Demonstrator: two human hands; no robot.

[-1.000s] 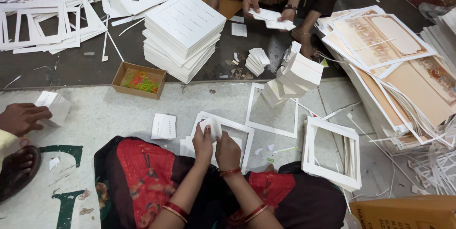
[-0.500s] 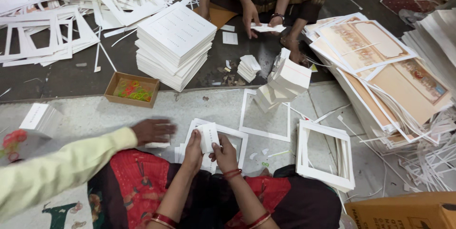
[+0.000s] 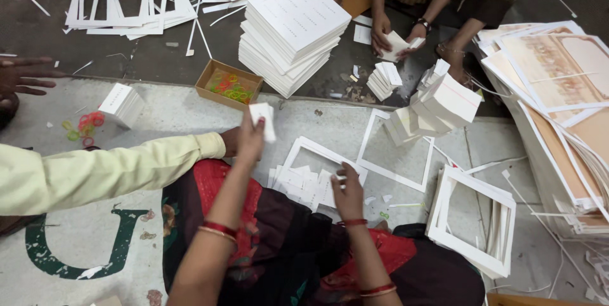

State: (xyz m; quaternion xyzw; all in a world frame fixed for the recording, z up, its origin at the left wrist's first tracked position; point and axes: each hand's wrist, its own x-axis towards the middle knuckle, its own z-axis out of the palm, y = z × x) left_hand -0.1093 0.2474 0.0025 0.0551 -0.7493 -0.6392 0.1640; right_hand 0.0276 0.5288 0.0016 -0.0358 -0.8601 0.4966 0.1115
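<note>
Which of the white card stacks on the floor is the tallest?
The big stack of square white cards beside the small brown cardboard box; every other stack is far lower and made of smaller cards.

So the left hand (image 3: 250,141) is up with a small card stack (image 3: 262,120), right in front of the cardboard box (image 3: 229,84). The right hand (image 3: 347,193) sits on the loose cards (image 3: 304,184) inside a frame cutout (image 3: 320,153). Big sheet stack (image 3: 295,30) is behind that, right of the box. Another frame pile (image 3: 472,220) lies to the right, and someone's sleeve (image 3: 101,169) reaches in from the left.
</note>
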